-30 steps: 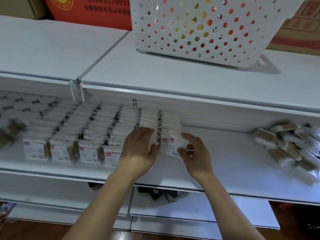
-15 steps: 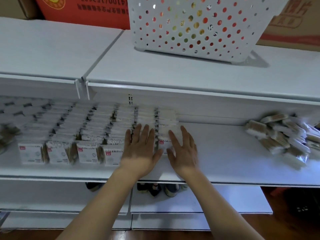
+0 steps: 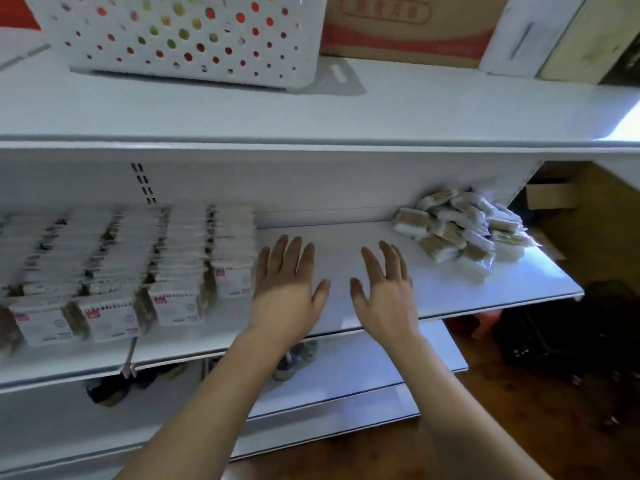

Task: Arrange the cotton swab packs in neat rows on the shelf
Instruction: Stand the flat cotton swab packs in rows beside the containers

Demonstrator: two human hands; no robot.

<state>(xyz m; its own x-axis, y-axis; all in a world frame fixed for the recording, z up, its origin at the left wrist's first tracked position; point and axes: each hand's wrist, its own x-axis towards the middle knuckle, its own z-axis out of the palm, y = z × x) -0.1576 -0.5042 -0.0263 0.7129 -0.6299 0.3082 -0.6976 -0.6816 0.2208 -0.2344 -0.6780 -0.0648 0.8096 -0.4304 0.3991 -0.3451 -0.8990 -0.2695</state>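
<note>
While both hands hover flat over the bare middle of the shelf [image 3: 450,289], neither grasps anything: left hand [image 3: 284,289] has fingers straight and spread, just right of the rows [image 3: 138,265]; right hand [image 3: 384,292] is equally released, fingers relaxed, pointing toward the pile [image 3: 464,230]. Can't tell if the palms touch the shelf or float just above it. Rows fill the left part, packs standing upright front to back, last column ending beside the left fingers. Pile sits loose at the far right end, well apart from both hands. My read: step in hand is fetching more packs. To do it well, reach with the right, take a small stack rather than a scoop, turn the labels to match, seat the packs as a new column flush against the last one, and use the left as a stop so the standing rows don't tip. Top shelf holds a white basket [image 3: 180,39], not involved.
</note>
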